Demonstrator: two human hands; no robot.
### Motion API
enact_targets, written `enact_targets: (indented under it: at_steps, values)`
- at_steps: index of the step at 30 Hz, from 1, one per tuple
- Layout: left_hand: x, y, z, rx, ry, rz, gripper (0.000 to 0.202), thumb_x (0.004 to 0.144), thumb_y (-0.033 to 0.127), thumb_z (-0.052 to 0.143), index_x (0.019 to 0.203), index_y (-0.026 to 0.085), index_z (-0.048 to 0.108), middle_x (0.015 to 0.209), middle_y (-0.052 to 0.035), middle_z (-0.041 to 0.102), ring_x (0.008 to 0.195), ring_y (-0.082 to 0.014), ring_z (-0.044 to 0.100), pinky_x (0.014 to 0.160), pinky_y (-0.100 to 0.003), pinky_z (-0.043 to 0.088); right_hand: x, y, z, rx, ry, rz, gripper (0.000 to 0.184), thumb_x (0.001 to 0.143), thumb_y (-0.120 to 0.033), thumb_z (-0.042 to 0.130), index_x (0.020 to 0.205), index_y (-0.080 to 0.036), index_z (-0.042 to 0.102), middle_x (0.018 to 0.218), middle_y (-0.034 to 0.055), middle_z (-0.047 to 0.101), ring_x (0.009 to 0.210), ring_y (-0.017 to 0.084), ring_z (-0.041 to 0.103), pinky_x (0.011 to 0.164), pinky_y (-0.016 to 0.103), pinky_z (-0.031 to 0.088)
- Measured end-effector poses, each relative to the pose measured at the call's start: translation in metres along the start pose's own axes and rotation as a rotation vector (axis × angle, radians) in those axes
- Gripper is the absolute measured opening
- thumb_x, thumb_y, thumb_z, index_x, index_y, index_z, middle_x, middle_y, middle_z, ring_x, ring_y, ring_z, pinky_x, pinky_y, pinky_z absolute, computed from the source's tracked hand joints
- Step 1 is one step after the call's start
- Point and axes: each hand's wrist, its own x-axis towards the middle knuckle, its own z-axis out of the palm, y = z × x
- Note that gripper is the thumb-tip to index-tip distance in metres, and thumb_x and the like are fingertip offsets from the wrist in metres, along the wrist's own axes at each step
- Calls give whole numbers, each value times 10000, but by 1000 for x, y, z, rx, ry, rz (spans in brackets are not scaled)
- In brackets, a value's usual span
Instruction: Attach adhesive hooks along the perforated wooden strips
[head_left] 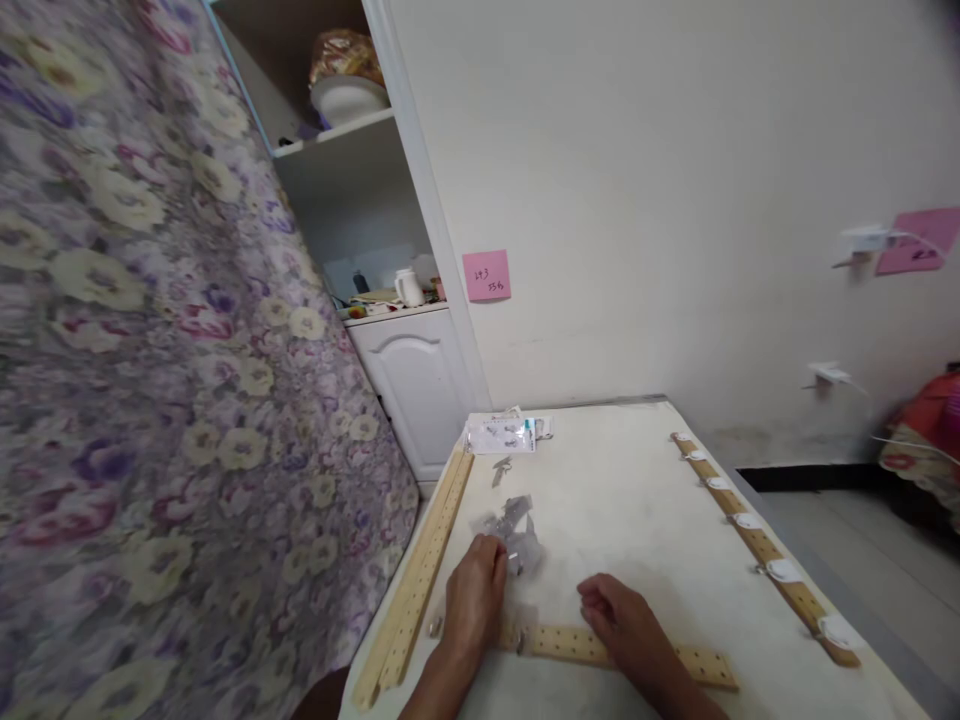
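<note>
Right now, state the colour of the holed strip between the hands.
Holed strip: pale yellowish tan, best seen in the head view.

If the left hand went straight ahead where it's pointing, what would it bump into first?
Probably the crumpled clear plastic on the table, just beyond the left hand; they may already touch, since depth is hard to judge here.

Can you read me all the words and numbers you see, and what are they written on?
"243", maybe "293": top line, handwritten on the pink sticky note beside the cabinet.
Below it, perhaps "556" and an unclear last mark.
Right-hand pink note: writing too blurred to read.
Clear packet on the table: print too small to read.
</note>
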Motion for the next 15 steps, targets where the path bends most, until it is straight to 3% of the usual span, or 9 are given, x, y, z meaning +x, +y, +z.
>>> enact_targets:
  at_steps: [3, 8, 15]
  values:
    - [-2, 13, 5, -79, 18, 107, 196, 858, 234, 363, 774, 210, 539, 792, -12, 586, 753, -155, 554, 683, -244, 382, 2, -8, 1, 96, 34, 15, 219, 774, -324, 487, 896, -181, 600, 844, 48, 674, 784, 175, 621, 734, 268, 468]
    - [-11, 37, 13, -132, 8, 158, 206, 882, 261, 349, 799, 222, 534, 814, -19, 590, 777, -161, 563, 696, -254, 393, 9, -14, 7, 337, 76, 105, 237, 735, -410, 527, 753, -179, 573, 663, 12, 630, 615, 152, 581, 592, 257, 461]
    - [-24, 54, 18, -104, -59, 162, 221, 894, 267, 330, 812, 232, 533, 824, -23, 575, 759, -156, 559, 676, -256, 391, 11, -14, 6, 494, 108, 181, 192, 651, -368, 572, 624, -203, 477, 497, -53, 509, 440, 86, 439, 434, 206, 359]
